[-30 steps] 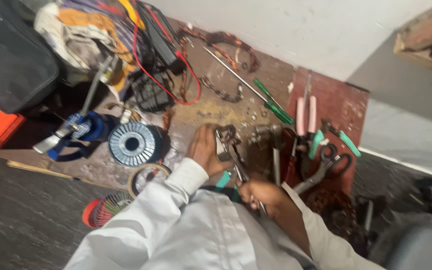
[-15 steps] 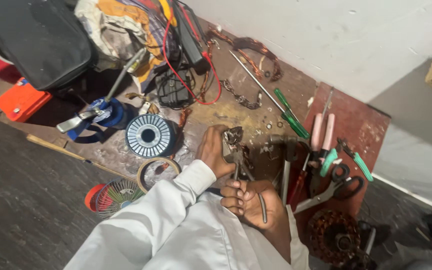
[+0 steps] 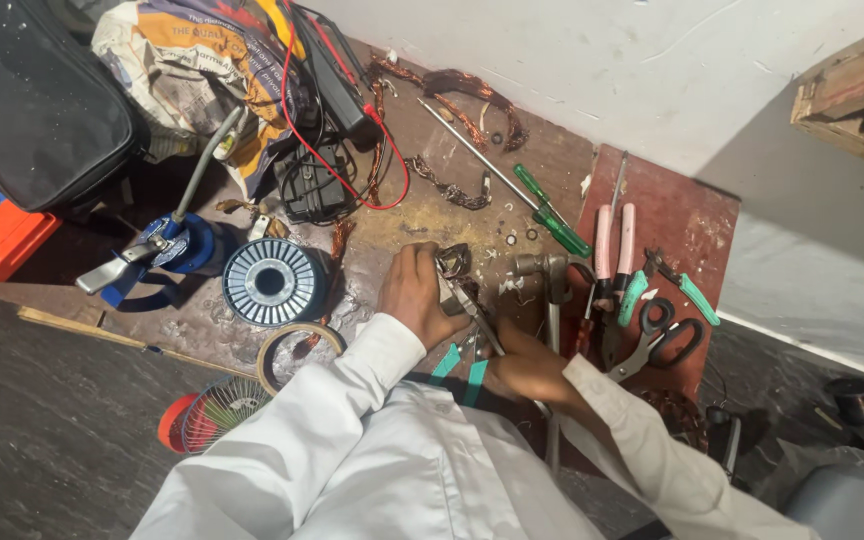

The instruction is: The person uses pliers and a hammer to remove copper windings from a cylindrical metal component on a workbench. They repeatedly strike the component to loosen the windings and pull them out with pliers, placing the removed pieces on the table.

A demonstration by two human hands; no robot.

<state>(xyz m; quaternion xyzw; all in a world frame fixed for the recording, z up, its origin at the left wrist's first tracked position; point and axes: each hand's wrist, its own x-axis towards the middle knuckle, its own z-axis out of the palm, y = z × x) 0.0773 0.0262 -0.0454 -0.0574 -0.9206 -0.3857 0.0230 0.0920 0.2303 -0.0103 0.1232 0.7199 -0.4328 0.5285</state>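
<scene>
Your bench [image 3: 422,215] is a worn, dusty brown board, with a smoother reddish slab [image 3: 687,220] laid at its right end against the white wall. At its far left lies a big black soft bag [image 3: 27,95], with crumpled printed paper [image 3: 197,60] beside it and red and black leads [image 3: 352,120] trailing toward the middle.

Your left hand [image 3: 414,295] sits near the centre of the bench, fingers curled closed around a small dark metal part [image 3: 454,262] wound with coppery wire, wrist bent down and the white sleeve [image 3: 352,400] running back toward you. Your right hand [image 3: 522,365] lies just behind it, nearer your body, closed in a fist on the teal handles of a pair of pliers [image 3: 467,330]; the slim steel nose angles up and left to meet the part held by your left hand. How firmly the nose bites the part you cannot tell from here.

Left of your left hand stands a round ribbed spool [image 3: 274,282], blue-grey with a dark hub, and beyond it a blue clamp-like tool [image 3: 167,250] with a bent metal arm. A ring of tan tape [image 3: 297,355] lies near your left sleeve. To your right, on the reddish slab, are black-handled scissors [image 3: 662,335], pink-handled pliers [image 3: 612,245] and a green-handled screwdriver [image 3: 550,212], close together.
</scene>
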